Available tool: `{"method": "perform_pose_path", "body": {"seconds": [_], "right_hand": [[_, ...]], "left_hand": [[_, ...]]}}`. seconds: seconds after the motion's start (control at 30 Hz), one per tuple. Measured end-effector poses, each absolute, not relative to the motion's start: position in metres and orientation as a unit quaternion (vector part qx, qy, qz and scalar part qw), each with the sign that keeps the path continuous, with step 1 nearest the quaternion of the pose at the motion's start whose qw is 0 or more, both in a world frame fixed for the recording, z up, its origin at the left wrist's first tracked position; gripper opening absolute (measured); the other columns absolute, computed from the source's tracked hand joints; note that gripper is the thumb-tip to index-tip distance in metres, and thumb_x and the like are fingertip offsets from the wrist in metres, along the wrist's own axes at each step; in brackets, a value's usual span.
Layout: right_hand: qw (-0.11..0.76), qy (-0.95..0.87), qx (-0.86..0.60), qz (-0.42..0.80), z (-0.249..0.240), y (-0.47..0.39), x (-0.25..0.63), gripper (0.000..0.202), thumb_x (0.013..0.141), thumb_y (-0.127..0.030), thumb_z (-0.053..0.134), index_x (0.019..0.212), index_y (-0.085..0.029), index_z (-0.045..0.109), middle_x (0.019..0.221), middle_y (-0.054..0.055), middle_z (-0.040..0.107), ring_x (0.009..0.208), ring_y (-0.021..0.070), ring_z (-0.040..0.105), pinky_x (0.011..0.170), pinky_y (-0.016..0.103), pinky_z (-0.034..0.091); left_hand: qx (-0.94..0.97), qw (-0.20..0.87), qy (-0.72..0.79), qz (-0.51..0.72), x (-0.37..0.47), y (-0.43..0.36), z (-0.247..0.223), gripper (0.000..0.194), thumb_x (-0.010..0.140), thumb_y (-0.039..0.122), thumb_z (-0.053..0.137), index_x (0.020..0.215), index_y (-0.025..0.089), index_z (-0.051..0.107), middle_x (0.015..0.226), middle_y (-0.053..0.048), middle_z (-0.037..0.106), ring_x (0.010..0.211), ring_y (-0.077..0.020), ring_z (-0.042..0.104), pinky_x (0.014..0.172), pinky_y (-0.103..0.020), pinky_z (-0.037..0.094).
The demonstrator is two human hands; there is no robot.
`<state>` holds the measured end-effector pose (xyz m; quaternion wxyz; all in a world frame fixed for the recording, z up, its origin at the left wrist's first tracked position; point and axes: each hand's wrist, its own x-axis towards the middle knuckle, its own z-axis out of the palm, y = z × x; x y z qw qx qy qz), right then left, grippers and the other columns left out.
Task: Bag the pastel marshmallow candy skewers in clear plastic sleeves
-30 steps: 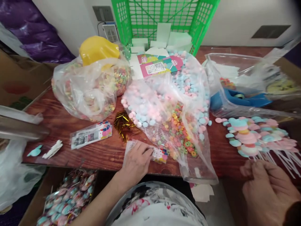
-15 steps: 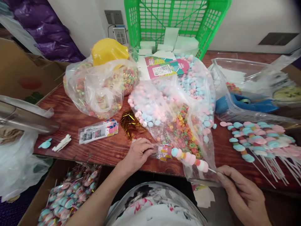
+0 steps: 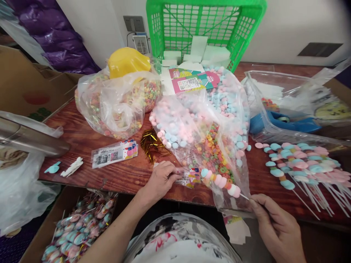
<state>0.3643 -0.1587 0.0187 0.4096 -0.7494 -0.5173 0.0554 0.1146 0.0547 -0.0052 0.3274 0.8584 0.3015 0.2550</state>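
We pinch the thin white stick of a candy skewer (image 3: 221,182) between the thumb and fingers of our right hand (image 3: 276,224), which are closed near its lower end. The skewer's pink, blue, white and orange sweets slant up and leftward, the blue tip right by a small stack of printed wrappers (image 3: 194,176) on the bench (image 3: 120,180). Our left hand (image 3: 161,179) lies over the left end of those wrappers, thumb and fingers drawn together; we cannot tell whether they grip the film or only press on it. Just beyond this hand lies a bundle of gold foil strips (image 3: 150,144), with more printed packets (image 3: 115,154) to its left. Behind the skewer we have a clear bag showing little ring-shaped sweets (image 3: 215,151), and beyond them a spread of bagged pink and blue sweets (image 3: 174,122), a colourful card (image 3: 190,81) lying over their far part. To our right is a pile of candy skewers (image 3: 304,160), in front of a clear bin holding a blue object (image 3: 293,124). Farther left, a yellow bowl (image 3: 128,62) sits on another bag (image 3: 109,102), and behind everything stands a green crate (image 3: 205,7).
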Motion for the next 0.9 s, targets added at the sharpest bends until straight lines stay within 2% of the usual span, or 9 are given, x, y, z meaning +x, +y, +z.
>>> {"method": "perform_pose_path", "body": {"seconds": [0.13, 0.27, 0.5, 0.77, 0.9], "right_hand": [[0.405, -0.538, -0.738, 0.050, 0.018, -0.162, 0.363, 0.005, 0.086, -0.023, 0.056, 0.087, -0.023, 0.061, 0.069, -0.001, 0.061, 0.054, 0.0115, 0.057, 0.044, 0.016, 0.041], [0.416, -0.541, -0.729, 0.040, 0.019, -0.161, 0.360, 0.007, 0.088, -0.020, 0.054, 0.089, -0.023, 0.060, 0.072, -0.002, 0.062, 0.053, 0.0099, 0.056, 0.046, 0.015, 0.042], [0.397, -0.592, -0.699, 0.047, 0.023, -0.150, 0.357, 0.008, 0.091, -0.018, 0.050, 0.087, -0.021, 0.057, 0.066, -0.003, 0.055, 0.052, 0.0084, 0.052, 0.050, 0.016, 0.042], [0.333, -0.682, -0.650, -0.036, 0.023, -0.145, 0.367, 0.010, 0.089, -0.014, 0.051, 0.095, -0.018, 0.058, 0.078, 0.003, 0.063, 0.069, 0.0129, 0.062, 0.066, 0.022, 0.049], [0.316, -0.696, -0.645, -0.007, 0.028, -0.139, 0.367, 0.011, 0.090, -0.014, 0.047, 0.090, -0.018, 0.058, 0.076, 0.003, 0.062, 0.068, 0.0130, 0.062, 0.063, 0.022, 0.048]], "left_hand": [[0.855, 0.339, 0.319, 0.229, 0.119, 0.058, -0.001, 0.017, 0.081, 0.020, 0.068, 0.066, 0.015, 0.061, 0.068, 0.000, 0.060, 0.070, -0.0141, 0.055, 0.067, -0.026, 0.040], [0.847, 0.370, 0.308, 0.224, 0.118, 0.061, 0.001, 0.015, 0.079, 0.019, 0.070, 0.067, 0.015, 0.062, 0.069, 0.000, 0.060, 0.071, -0.0136, 0.054, 0.068, -0.025, 0.039], [0.843, 0.378, 0.297, 0.240, 0.117, 0.061, -0.003, 0.013, 0.078, 0.015, 0.071, 0.068, 0.015, 0.063, 0.071, 0.000, 0.061, 0.071, -0.0134, 0.055, 0.068, -0.025, 0.038], [0.865, 0.350, 0.279, 0.227, 0.116, 0.062, -0.007, 0.013, 0.080, 0.019, 0.070, 0.070, 0.015, 0.062, 0.073, -0.001, 0.060, 0.073, -0.0140, 0.054, 0.068, -0.025, 0.038], [0.875, 0.331, 0.276, 0.220, 0.116, 0.063, -0.005, 0.014, 0.080, 0.019, 0.070, 0.070, 0.015, 0.062, 0.073, -0.001, 0.060, 0.073, -0.0145, 0.053, 0.068, -0.026, 0.038]]}}
